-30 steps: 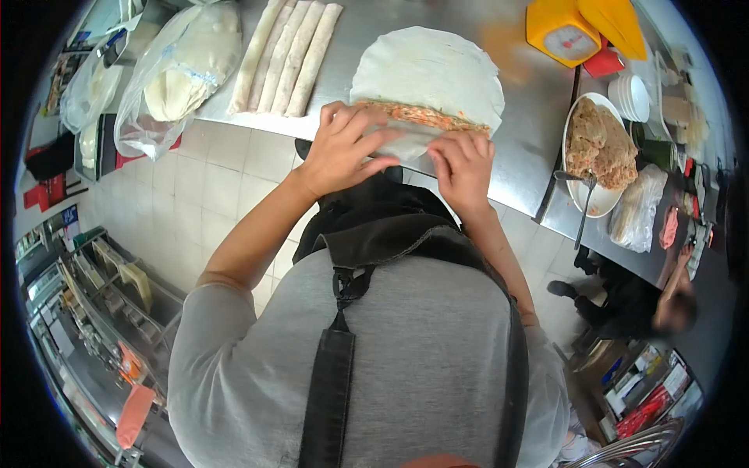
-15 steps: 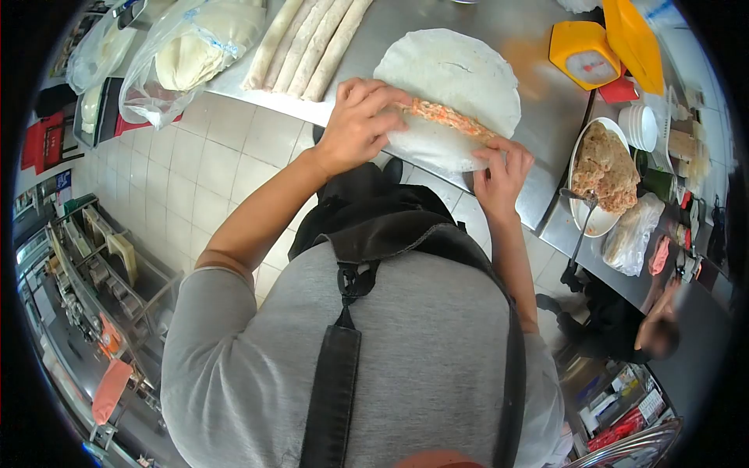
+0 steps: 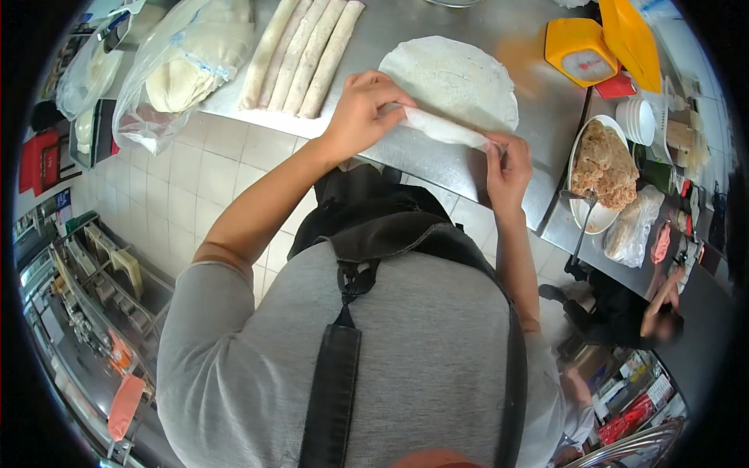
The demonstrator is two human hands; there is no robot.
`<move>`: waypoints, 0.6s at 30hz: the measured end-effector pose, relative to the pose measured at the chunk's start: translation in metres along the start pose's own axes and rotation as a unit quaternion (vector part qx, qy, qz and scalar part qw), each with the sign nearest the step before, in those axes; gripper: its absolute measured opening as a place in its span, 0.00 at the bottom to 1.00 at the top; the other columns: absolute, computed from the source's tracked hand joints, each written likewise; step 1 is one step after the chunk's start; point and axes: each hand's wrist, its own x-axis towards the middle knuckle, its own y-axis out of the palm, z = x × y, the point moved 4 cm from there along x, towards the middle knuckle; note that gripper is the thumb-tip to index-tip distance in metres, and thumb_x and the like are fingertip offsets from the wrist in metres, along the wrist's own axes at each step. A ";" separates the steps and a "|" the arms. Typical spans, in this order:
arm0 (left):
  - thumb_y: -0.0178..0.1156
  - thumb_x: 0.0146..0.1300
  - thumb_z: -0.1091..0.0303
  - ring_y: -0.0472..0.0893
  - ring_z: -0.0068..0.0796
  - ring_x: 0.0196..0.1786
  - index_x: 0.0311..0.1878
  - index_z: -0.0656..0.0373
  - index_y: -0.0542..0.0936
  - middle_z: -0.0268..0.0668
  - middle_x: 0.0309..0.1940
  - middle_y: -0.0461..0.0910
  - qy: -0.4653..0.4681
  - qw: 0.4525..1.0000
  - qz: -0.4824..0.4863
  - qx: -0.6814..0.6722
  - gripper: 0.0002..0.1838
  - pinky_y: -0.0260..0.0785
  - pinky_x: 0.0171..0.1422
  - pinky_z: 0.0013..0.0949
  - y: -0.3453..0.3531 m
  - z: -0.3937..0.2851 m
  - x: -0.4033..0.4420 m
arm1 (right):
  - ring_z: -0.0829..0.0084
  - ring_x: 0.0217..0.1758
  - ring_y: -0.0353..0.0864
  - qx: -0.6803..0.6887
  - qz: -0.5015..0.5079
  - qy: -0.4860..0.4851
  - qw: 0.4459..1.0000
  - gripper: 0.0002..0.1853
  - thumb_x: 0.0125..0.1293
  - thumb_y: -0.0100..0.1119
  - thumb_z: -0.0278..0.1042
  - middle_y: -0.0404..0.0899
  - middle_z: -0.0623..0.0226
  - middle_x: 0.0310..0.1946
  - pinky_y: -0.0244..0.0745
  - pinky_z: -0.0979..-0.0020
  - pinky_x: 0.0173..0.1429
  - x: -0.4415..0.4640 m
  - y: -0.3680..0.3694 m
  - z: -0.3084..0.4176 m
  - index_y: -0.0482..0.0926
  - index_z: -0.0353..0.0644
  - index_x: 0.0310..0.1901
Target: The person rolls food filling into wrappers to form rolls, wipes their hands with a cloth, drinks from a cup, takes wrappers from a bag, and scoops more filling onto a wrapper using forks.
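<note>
A thin, round, white dough wrapper lies on the steel table in front of me. Its near edge is folded over as a long flap, which hides the orange-flecked filling. My left hand pinches the left end of this fold between thumb and fingers. At the right end, my right hand has its fingers closed on the dough edge. Several long, pale rolls lie side by side on the table, to the left beyond my left hand.
Dough in a clear plastic bag sits at the upper left. On the right are a yellow scale, an oval bowl of filling with a spoon, and stacked white bowls. Another person is at the lower right.
Both hands have brought the wrapper's near edge up and away from me over the strip of filling. The filling showed before and is now covered.
</note>
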 end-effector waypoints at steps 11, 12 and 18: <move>0.75 0.54 0.70 0.79 0.34 0.42 0.46 0.53 0.88 0.36 0.37 0.84 -0.095 0.988 -0.094 0.075 0.14 0.66 0.59 0.40 0.010 0.020 0.040 | 0.65 0.44 0.76 -0.149 0.034 0.100 0.983 0.09 0.61 0.72 0.41 0.80 0.72 0.30 0.61 0.61 0.58 0.043 0.009 -0.026 0.86 0.47 0.36; 0.75 0.54 0.70 0.79 0.34 0.42 0.46 0.53 0.88 0.36 0.37 0.84 -0.095 0.988 -0.094 0.074 0.14 0.66 0.59 0.40 0.010 0.021 0.040 | 0.65 0.44 0.76 -0.149 0.034 0.100 0.983 0.09 0.61 0.72 0.41 0.80 0.72 0.30 0.61 0.61 0.58 0.046 0.008 -0.026 0.86 0.47 0.36; 0.70 0.57 0.73 0.80 0.39 0.52 0.55 0.52 0.83 0.33 0.46 0.84 0.115 0.986 -0.088 0.081 0.21 0.67 0.63 0.43 0.013 -0.015 0.020 | 0.59 0.49 0.76 -0.135 -0.058 0.010 0.989 0.11 0.63 0.68 0.33 0.81 0.64 0.42 0.64 0.55 0.59 0.035 0.007 -0.003 0.83 0.44 0.46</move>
